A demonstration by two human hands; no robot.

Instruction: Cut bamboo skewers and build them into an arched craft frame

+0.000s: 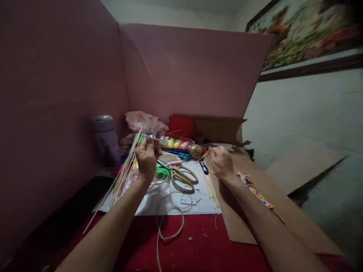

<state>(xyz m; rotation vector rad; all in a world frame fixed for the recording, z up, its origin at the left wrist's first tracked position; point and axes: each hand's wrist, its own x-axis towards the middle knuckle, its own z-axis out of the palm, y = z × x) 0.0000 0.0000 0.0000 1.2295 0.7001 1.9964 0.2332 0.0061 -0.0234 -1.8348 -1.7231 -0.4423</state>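
My left hand (147,156) is raised over the paper with thumb and fingers pinched together; what they hold is too small to make out. Beside it, a bundle of long thin wooden sticks (124,172) slants up from the left. My right hand (221,162) is closed above the cardboard, and a thin stick (202,156) pokes out from its fingertips. Between the hands lie gold-handled scissors (183,179), partly spread. A blue utility knife (203,167) rests close to my right hand. Loose twine (170,238) loops across the paper and over the front edge.
White paper (176,206) with scraps covers part of the red tablecloth (195,245). Cardboard (238,226) lies at right with a beaded strip (256,193). Behind are a twine ball (195,151), packaged colourful pieces (176,143) and a plastic bag (144,122). A flask (106,139) stands left.
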